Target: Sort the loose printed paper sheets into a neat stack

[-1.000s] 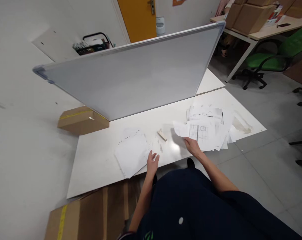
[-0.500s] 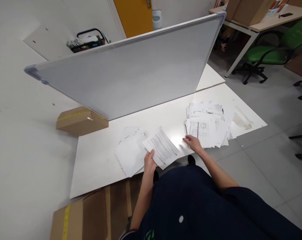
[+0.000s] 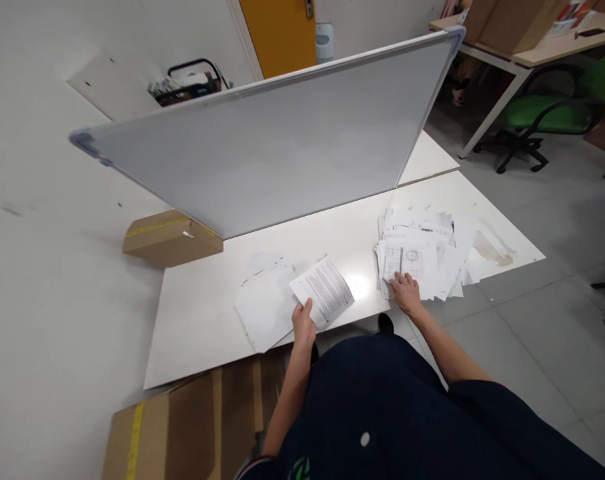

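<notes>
My left hand [image 3: 303, 322] grips a printed sheet [image 3: 323, 288] by its lower left edge, thumb on top. The sheet is tilted and its right side curls. Beside it on the left lies a loose stack of blank-looking papers [image 3: 265, 310]. My right hand [image 3: 406, 292] rests on the near edge of a messy pile of printed papers [image 3: 435, 263], its fingers touching a top sheet with a drawing. Those fingers are partly spread, and I see nothing held in them.
A whiteboard [image 3: 282, 140] stands upright along the back of the white table [image 3: 197, 333]. One cardboard box [image 3: 175, 243] sits at the table's back left, another [image 3: 182, 427] below its front edge. A green chair [image 3: 547, 113] stands at the upper right.
My right hand has moved right, from beside the paper pile onto its near edge. The printed sheet in my left hand has shifted slightly and curls more. The camera view has shifted a little.
</notes>
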{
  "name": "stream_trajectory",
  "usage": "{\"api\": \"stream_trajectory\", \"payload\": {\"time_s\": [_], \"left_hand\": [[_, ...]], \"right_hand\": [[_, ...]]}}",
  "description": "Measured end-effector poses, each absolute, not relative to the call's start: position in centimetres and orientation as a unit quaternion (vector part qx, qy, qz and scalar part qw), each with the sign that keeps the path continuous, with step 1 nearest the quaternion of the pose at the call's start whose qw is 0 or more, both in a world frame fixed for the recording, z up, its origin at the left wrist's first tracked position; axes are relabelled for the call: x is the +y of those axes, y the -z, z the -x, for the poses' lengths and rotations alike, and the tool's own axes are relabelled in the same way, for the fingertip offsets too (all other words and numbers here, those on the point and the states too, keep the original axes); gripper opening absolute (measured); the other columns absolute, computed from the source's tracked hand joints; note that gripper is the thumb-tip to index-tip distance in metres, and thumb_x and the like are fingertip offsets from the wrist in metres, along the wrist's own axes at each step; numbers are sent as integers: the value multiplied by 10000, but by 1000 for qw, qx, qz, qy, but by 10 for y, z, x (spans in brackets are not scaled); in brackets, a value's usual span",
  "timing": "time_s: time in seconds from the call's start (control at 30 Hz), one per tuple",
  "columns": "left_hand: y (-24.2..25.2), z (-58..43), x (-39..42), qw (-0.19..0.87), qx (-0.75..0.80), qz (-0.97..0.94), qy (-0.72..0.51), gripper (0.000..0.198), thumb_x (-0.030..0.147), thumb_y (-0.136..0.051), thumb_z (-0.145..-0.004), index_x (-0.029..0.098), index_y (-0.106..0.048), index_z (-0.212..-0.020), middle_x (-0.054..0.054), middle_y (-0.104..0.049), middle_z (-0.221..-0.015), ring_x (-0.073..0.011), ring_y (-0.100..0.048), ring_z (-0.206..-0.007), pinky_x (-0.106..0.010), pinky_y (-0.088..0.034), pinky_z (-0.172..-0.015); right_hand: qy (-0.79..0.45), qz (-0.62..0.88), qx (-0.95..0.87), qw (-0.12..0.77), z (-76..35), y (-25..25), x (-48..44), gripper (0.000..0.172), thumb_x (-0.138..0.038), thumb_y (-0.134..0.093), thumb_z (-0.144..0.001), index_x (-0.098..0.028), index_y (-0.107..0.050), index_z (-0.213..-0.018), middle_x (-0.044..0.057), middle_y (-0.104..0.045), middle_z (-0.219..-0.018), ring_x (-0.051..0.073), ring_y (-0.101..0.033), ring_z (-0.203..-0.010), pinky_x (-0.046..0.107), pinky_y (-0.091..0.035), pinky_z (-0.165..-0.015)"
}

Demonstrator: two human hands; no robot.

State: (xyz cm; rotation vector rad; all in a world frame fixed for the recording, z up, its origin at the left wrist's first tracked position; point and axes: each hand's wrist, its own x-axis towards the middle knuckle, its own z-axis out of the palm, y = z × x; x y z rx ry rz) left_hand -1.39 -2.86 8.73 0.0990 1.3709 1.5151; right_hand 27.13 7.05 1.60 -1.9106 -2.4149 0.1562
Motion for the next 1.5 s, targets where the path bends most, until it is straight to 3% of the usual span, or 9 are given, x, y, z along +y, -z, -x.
{"api": "stream_trajectory", "payload": {"time_s": [0.1,0.2,0.33,0.43,0.7,1.03,1.23,1.4,1.5], "left_hand": [[-89,15,-29,521,570,-40,-634,322,279,-628,-718,149,-582,-1009,-121,-597,-1109,-228,-570,-1009,-394,-411,-922],[-90,13,-29,516,574,-45,-634,332,284,-611,-732,153,-570,-1034,-125,-571,-1152,-232,-553,-1036,-394,-406,-927],[-95,9,-27,506,588,-46,-630,312,282,-573,-758,160,-558,-1045,-119,-554,-1178,-228,-536,-1060,-393,-393,-937],[-100,4,-24,506,588,-43,-630,290,277,-559,-764,162,-553,-1030,-115,-564,-1160,-218,-536,-1056,-383,-389,-939],[-109,-1,-17,497,553,-30,-668,238,317,-565,-759,176,-544,-949,-84,-623,-1015,-180,-583,-947,-346,-434,-874],[-108,-7,-13,440,571,-81,-689,268,389,-535,-774,197,-536,-960,-66,-613,-999,-167,-574,-946,-309,-429,-869],[-108,-3,-15,402,615,-165,-658,299,380,-552,-757,185,-542,-983,-66,-612,-988,-172,-572,-916,-294,-436,-825],[-122,10,-22,441,598,-239,-626,199,311,-596,-733,172,-593,-876,-54,-633,-920,-176,-548,-973,-280,-376,-906],[-129,14,-25,496,574,-235,-608,152,240,-627,-707,167,-607,-838,-51,-641,-883,-176,-551,-977,-271,-372,-910]], "right_hand": [[-104,631,-763,97,-268,-27,71,319,-267,-345,-858,-177,-634,-955,125,-588,-1102,289,-467,-1062,420,-342,-867],[-193,655,-685,254,-254,-59,73,321,-353,-382,-842,-174,-633,-934,111,-640,-953,247,-554,-914,358,-407,-788],[-439,570,-515,466,-221,-125,74,273,-453,-488,-780,-207,-589,-845,30,-641,-822,179,-581,-751,296,-452,-652],[-603,458,-378,533,-194,-156,71,232,-443,-537,-749,-242,-516,-863,-16,-631,-809,136,-587,-699,266,-468,-601],[-710,512,-181,448,-162,-97,45,307,-378,-661,-612,-230,-442,-767,-18,-621,-681,152,-601,-569,298,-505,-512],[-680,566,-184,429,-155,-75,32,243,-362,-598,-664,-232,-468,-822,8,-640,-742,173,-616,-633,320,-527,-540],[-677,574,-292,356,-158,-76,31,282,-406,-578,-678,-209,-498,-864,54,-640,-838,201,-619,-755,348,-521,-626],[-550,565,-518,332,-177,-91,58,598,-417,-649,-627,-248,-443,-1162,93,-471,-1258,241,-472,-1111,412,-415,-871],[-637,455,-540,310,-179,-103,75,568,-388,-651,-641,-228,-487,-1161,90,-534,-1192,232,-478,-1105,384,-411,-867]]}}
